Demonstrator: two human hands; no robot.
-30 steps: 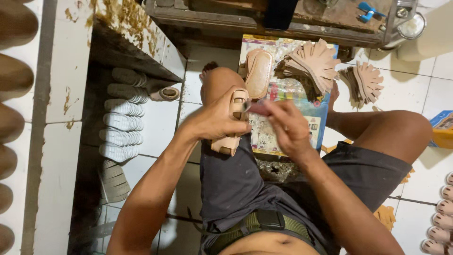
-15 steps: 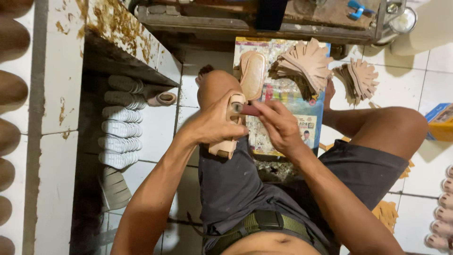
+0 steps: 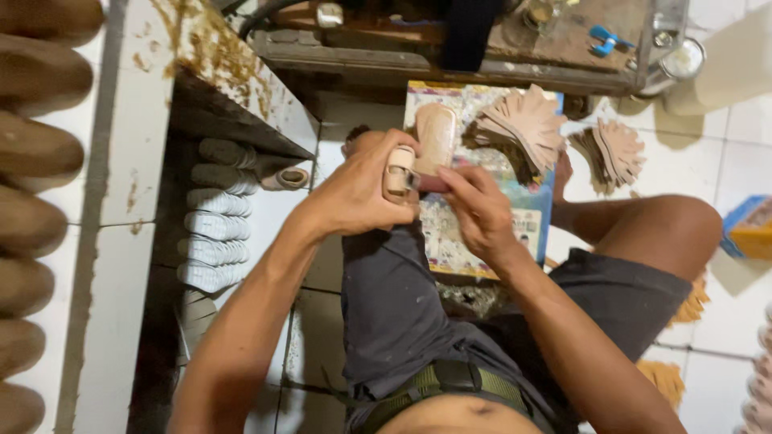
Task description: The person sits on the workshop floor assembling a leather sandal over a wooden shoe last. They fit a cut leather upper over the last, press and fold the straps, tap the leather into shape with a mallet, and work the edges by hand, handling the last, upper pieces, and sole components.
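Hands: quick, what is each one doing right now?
Left hand: closed around a small tan shoe.
Right hand: fingers pinched at the shoe's side; what they grip cannot be told.

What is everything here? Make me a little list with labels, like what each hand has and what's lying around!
Left hand: grips a small tan sandal
Right hand: fingertips pinch at the sandal's side
Seat: person sits on a white tiled floor, knees apart
In front: colourful printed sheet with a tan sole on it
Nearby: fans of tan cut pieces
Left side: row of pale soles under a shelf
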